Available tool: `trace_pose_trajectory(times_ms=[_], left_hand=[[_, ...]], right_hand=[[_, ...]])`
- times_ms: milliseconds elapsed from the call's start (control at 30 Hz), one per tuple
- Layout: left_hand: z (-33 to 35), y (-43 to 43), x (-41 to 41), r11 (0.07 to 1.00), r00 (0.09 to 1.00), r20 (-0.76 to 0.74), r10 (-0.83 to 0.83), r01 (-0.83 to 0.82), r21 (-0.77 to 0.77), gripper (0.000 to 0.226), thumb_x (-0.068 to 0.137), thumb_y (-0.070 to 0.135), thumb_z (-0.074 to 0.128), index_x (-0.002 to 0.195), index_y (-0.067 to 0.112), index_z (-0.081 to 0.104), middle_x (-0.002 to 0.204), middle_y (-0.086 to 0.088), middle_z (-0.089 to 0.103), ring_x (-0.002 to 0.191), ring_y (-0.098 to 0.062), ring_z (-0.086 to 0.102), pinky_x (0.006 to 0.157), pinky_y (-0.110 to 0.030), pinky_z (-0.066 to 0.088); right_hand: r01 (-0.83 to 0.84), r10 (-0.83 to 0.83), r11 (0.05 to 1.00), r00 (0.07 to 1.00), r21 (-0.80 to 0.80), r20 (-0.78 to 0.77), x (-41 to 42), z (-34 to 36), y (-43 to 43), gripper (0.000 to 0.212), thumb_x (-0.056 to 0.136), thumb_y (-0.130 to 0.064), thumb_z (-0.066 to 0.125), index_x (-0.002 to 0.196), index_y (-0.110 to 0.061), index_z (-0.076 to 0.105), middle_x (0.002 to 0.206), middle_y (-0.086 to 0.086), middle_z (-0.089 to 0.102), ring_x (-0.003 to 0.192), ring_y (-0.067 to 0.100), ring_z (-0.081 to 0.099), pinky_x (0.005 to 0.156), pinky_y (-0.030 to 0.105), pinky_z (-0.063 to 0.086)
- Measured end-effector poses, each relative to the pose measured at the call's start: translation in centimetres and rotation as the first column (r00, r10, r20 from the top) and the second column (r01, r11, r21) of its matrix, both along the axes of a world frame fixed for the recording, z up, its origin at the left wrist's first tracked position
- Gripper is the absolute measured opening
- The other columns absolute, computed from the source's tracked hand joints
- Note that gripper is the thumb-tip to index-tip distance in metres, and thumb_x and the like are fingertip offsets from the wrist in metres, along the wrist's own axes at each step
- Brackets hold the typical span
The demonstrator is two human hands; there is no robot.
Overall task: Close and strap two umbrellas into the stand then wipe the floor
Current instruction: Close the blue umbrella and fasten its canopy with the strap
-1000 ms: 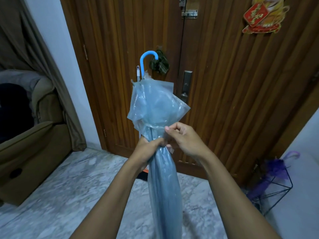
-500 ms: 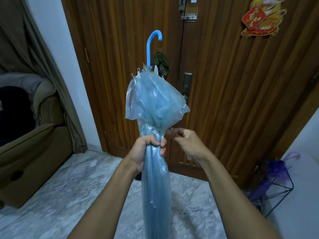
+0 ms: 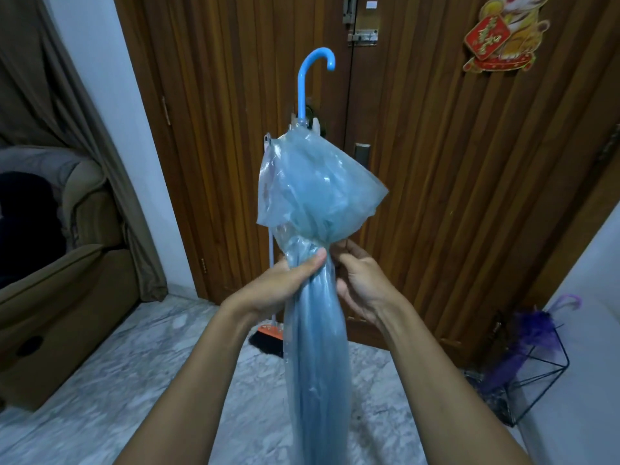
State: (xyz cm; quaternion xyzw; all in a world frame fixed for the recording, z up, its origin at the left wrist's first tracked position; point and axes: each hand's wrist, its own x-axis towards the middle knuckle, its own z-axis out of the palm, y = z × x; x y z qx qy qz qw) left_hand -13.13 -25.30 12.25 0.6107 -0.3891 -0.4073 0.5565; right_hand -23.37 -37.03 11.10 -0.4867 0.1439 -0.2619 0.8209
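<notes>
I hold a translucent blue umbrella (image 3: 318,203) upright in front of the door, its blue hook handle (image 3: 315,72) on top. The canopy is folded; its upper part flares out loosely above a gathered neck. My left hand (image 3: 288,280) grips that neck from the left, thumb across the front. My right hand (image 3: 360,283) holds the neck's right side, fingertips reaching behind the plastic. No strap is visible. A purple umbrella (image 3: 533,330) leans in the black wire stand (image 3: 550,374) at the lower right.
The wooden door (image 3: 436,162) fills the wall ahead. A broom (image 3: 268,335) with an orange head leans against it behind the umbrella. A brown armchair (image 3: 60,280) and a curtain stand at the left. The marble floor (image 3: 134,380) lies below.
The blue umbrella has risen and shifted slightly right. My left hand has wrapped round the front of the neck, and my right hand has come back against its right side.
</notes>
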Motion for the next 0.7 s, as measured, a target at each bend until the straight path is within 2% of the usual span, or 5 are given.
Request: trace_pose_trajectory(times_ms=[100, 233, 333, 533, 700], left_hand=[[0.1, 0.4, 0.4, 0.990, 0.970, 0.203, 0.137, -0.131, -0.042, 0.033, 0.084, 0.046, 0.067, 0.109, 0.024, 0.068, 0.103, 0.006, 0.075, 0.094, -0.006, 0.071, 0.073, -0.014, 0.055], [-1.2, -0.2, 0.0, 0.872, 0.881, 0.054, 0.471, -0.455, -0.181, 0.067, 0.058, 0.040, 0.091, 0.114, 0.026, 0.058, 0.112, 0.005, 0.070, 0.097, -0.009, 0.070, 0.079, -0.029, 0.059], [-1.9, -0.6, -0.8, 0.774, 0.805, -0.106, 0.584, -0.591, -0.225, 0.080, 0.059, 0.026, 0.094, 0.119, 0.025, 0.042, 0.113, 0.002, 0.065, 0.096, -0.010, 0.070, 0.078, -0.034, 0.061], [-2.6, -1.2, -0.7, 0.769, 0.783, -0.084, 0.616, -0.621, -0.152, 0.047, 0.069, 0.031, 0.088, 0.105, 0.019, 0.060, 0.101, -0.009, 0.072, 0.088, -0.017, 0.072, 0.076, -0.032, 0.061], [-3.3, -1.3, 0.0, 0.824, 0.831, -0.029, 0.556, -0.555, -0.115, 0.050, 0.077, 0.032, 0.081, 0.121, 0.013, 0.066, 0.109, -0.002, 0.073, 0.097, -0.016, 0.071, 0.084, -0.036, 0.060]], right_hand=[[0.005, -0.010, 0.994, 0.999, -0.114, -0.044, -0.2, 0.1, 0.1, 0.013, 0.098, -0.018, 0.057, 0.086, -0.014, 0.056, 0.087, 0.005, 0.073, 0.083, 0.014, 0.070, 0.077, 0.032, 0.059], [0.161, -0.222, 0.920, 0.965, -0.357, -0.138, 0.0, 0.2, 0.4, 0.019, 0.097, -0.024, 0.062, 0.082, -0.013, 0.057, 0.079, 0.013, 0.074, 0.072, 0.022, 0.071, 0.067, 0.039, 0.057], [0.248, -0.350, 0.839, 0.928, -0.484, -0.132, 0.4, 0.2, 0.8, 0.021, 0.093, -0.026, 0.067, 0.081, -0.010, 0.062, 0.081, 0.023, 0.073, 0.068, 0.027, 0.069, 0.066, 0.041, 0.056], [0.260, -0.391, 0.783, 0.912, -0.564, -0.123, 0.3, 0.0, 1.4, 0.021, 0.092, -0.026, 0.069, 0.079, -0.009, 0.067, 0.079, 0.017, 0.073, 0.065, 0.020, 0.067, 0.059, 0.031, 0.054], [0.247, -0.392, 0.782, 0.909, -0.573, -0.143, 0.2, -0.4, 1.2, 0.019, 0.094, -0.023, 0.066, 0.080, -0.010, 0.065, 0.067, 0.004, 0.070, 0.058, 0.011, 0.065, 0.053, 0.024, 0.051]])
